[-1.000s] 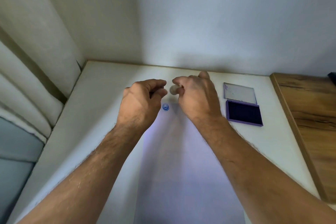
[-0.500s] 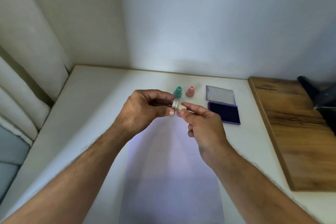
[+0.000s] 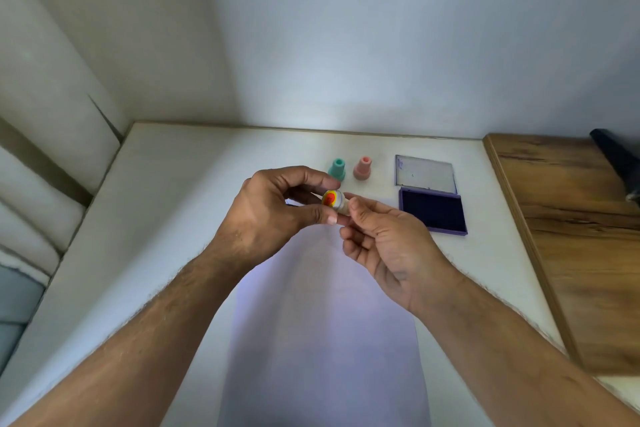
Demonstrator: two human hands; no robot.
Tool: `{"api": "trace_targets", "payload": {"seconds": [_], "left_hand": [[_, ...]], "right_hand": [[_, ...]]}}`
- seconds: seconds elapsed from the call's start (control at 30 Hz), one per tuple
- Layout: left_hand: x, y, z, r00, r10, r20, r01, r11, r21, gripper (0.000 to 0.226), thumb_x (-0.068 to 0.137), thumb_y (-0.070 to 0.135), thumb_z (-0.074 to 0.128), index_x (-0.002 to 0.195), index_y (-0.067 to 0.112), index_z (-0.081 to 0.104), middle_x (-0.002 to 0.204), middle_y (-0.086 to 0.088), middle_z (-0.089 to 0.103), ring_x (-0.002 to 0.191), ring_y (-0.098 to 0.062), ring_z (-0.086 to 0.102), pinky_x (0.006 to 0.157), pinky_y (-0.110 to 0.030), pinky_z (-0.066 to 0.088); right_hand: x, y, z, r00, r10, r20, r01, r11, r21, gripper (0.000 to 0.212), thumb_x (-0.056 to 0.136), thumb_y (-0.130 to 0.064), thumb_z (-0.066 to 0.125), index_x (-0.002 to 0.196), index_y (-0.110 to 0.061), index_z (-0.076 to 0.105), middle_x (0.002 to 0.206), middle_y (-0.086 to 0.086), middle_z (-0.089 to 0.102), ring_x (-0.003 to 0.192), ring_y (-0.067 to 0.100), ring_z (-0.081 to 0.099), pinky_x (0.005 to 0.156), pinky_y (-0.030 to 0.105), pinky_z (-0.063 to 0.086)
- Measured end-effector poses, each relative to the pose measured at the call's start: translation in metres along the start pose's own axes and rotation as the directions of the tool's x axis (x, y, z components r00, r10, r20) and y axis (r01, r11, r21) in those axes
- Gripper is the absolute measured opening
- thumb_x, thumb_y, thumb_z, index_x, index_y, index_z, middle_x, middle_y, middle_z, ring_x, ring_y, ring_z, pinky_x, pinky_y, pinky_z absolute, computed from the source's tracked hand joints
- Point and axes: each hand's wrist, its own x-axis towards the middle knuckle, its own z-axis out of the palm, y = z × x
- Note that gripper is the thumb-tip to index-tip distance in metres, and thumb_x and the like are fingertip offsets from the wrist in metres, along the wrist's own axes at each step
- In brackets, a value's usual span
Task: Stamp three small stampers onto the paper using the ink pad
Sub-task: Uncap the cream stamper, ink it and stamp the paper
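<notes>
Both hands are holding one small stamper (image 3: 333, 202) above the paper (image 3: 322, 322): the left hand (image 3: 273, 215) is pinching it between thumb and fingers, and the right hand (image 3: 384, 246) is touching it with fingertips, its other fingers loosely curled. I judge that inking comes next, so it needs carrying to the open ink pad (image 3: 433, 211) on the worktop (image 3: 207, 177).

Your view was dim and cool-toned, with the brightest patch a soft glow on the pale blue-grey wall (image 3: 346, 45) at upper centre. The white sheet of paper (image 3: 322, 322) took a violet cast in the lower middle. The wide lens bent the frame's edges, and the brown wooden board (image 3: 571, 236) at right smeared with blur.
</notes>
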Motion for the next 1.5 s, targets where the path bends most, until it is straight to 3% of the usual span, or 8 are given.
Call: {"api": "trace_targets", "payload": {"seconds": [0.17, 0.37, 0.77, 0.97, 1.13, 1.3, 1.4, 1.5], "left_hand": [[0.0, 0.003, 0.001, 0.999, 0.037, -0.021, -0.037, 0.999, -0.005, 0.035, 0.069, 0.02, 0.087, 0.099, 0.035, 0.077, 0.092, 0.012, 0.077, 0.088, -0.009, 0.073, 0.088, -0.027, 0.052], [-0.004, 0.001, -0.002, 0.99, 0.033, -0.137, -0.041, 0.998, -0.055, 0.032, 0.072, 0.02, 0.084, 0.095, 0.04, 0.077, 0.087, 0.018, 0.076, 0.087, 0.0, 0.071, 0.077, -0.007, 0.048], [0.005, -0.003, 0.01, 0.969, -0.162, -0.186, 0.079, 0.919, -0.387, 0.023, 0.074, 0.012, 0.08, 0.092, 0.026, 0.08, 0.09, -0.004, 0.078, 0.083, -0.017, 0.074, 0.074, -0.023, 0.058], [0.007, -0.003, 0.006, 0.968, -0.185, -0.167, 0.082, 0.868, -0.489, 0.024, 0.076, 0.008, 0.076, 0.099, 0.017, 0.079, 0.091, -0.01, 0.077, 0.092, -0.029, 0.073, 0.075, -0.024, 0.057], [0.006, -0.004, 0.007, 0.968, -0.177, -0.175, 0.074, 0.875, -0.478, 0.026, 0.078, 0.003, 0.076, 0.099, 0.018, 0.079, 0.095, -0.014, 0.076, 0.097, -0.033, 0.071, 0.077, -0.027, 0.058], [0.006, -0.003, 0.007, 0.973, -0.163, -0.166, 0.067, 0.881, -0.469, 0.029, 0.079, -0.001, 0.075, 0.097, 0.022, 0.08, 0.096, -0.015, 0.073, 0.099, -0.036, 0.071, 0.077, -0.029, 0.058], [0.007, -0.003, 0.008, 0.971, -0.173, -0.163, 0.077, 0.877, -0.474, 0.03, 0.079, -0.002, 0.075, 0.095, 0.022, 0.08, 0.092, -0.011, 0.073, 0.098, -0.037, 0.071, 0.076, -0.027, 0.058], [0.006, -0.002, 0.011, 0.972, -0.184, -0.148, 0.095, 0.878, -0.469, 0.031, 0.079, -0.003, 0.075, 0.096, 0.022, 0.08, 0.092, -0.01, 0.074, 0.096, -0.036, 0.071, 0.076, -0.026, 0.058]], "right_hand": [[0.003, -0.007, -0.001, 0.994, 0.025, 0.104, -0.031, 0.998, 0.053, 0.017, 0.092, -0.007, 0.061, 0.105, 0.001, 0.07, 0.075, 0.013, 0.071, 0.059, 0.016, 0.063, 0.057, 0.025, 0.057], [0.006, -0.016, -0.001, 0.979, -0.066, 0.191, 0.079, 0.995, -0.066, 0.012, 0.091, -0.009, 0.062, 0.095, -0.004, 0.073, 0.076, 0.013, 0.074, 0.065, 0.018, 0.068, 0.062, 0.027, 0.058], [0.014, -0.016, -0.007, 0.899, -0.416, 0.139, 0.43, 0.898, -0.092, 0.025, 0.08, 0.01, 0.069, 0.092, -0.011, 0.078, 0.079, 0.012, 0.076, 0.066, 0.022, 0.071, 0.067, 0.029, 0.059], [0.014, -0.019, -0.01, 0.938, -0.231, 0.257, 0.151, 0.943, 0.298, 0.028, 0.067, 0.008, 0.066, 0.087, -0.008, 0.078, 0.09, 0.013, 0.076, 0.08, 0.023, 0.075, 0.07, 0.029, 0.059], [0.014, -0.02, -0.009, 0.921, -0.228, 0.316, 0.095, 0.918, 0.385, 0.028, 0.067, 0.011, 0.063, 0.088, -0.004, 0.073, 0.092, 0.01, 0.075, 0.085, 0.02, 0.074, 0.069, 0.028, 0.059], [0.013, -0.021, -0.011, 0.912, -0.211, 0.353, 0.092, 0.941, 0.326, 0.026, 0.071, 0.004, 0.063, 0.088, -0.009, 0.078, 0.091, 0.01, 0.077, 0.083, 0.019, 0.075, 0.069, 0.025, 0.059], [0.016, -0.029, -0.016, 0.948, -0.231, 0.217, 0.171, 0.949, 0.264, 0.019, 0.075, -0.003, 0.069, 0.092, -0.005, 0.077, 0.088, 0.016, 0.076, 0.078, 0.021, 0.075, 0.067, 0.027, 0.059], [0.019, -0.043, -0.033, 0.923, -0.385, -0.023, 0.38, 0.917, -0.122, 0.013, 0.082, -0.005, 0.073, 0.095, -0.005, 0.075, 0.084, 0.015, 0.076, 0.075, 0.022, 0.075, 0.068, 0.03, 0.061]]}}
